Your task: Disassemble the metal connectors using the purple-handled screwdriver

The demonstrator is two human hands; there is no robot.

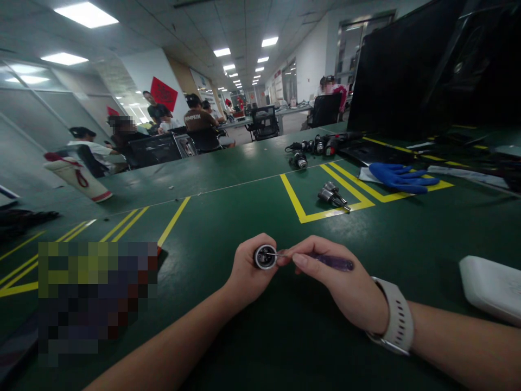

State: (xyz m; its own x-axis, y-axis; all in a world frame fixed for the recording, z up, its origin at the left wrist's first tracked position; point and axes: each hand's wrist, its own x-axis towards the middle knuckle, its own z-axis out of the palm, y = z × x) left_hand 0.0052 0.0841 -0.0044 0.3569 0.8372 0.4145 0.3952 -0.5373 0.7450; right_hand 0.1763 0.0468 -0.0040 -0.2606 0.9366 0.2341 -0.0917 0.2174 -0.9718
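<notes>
My left hand (pixel 251 269) is wrapped round a dark cylindrical part (pixel 265 257) with a bright metal rim, its open end turned toward me. Small pieces show inside that opening, too fine to name. Between the fingers of my right hand (pixel 329 266) is a screwdriver (pixel 336 263) with a translucent purple handle. Its thin shaft points left, and the tip reaches into the opening of the cylindrical part. Both hands are just above the green tabletop (pixel 211 222). A pale watch band circles my right wrist.
Several metal parts (pixel 332 195) lie inside a yellow taped outline. Beyond them are more black-and-silver parts (pixel 300 159). A blue glove (pixel 401 176) rests at the right, near a dark monitor (pixel 402 76). A white case (pixel 490 288) sits at the right edge; a blurred-out object (pixel 97 293) lies left.
</notes>
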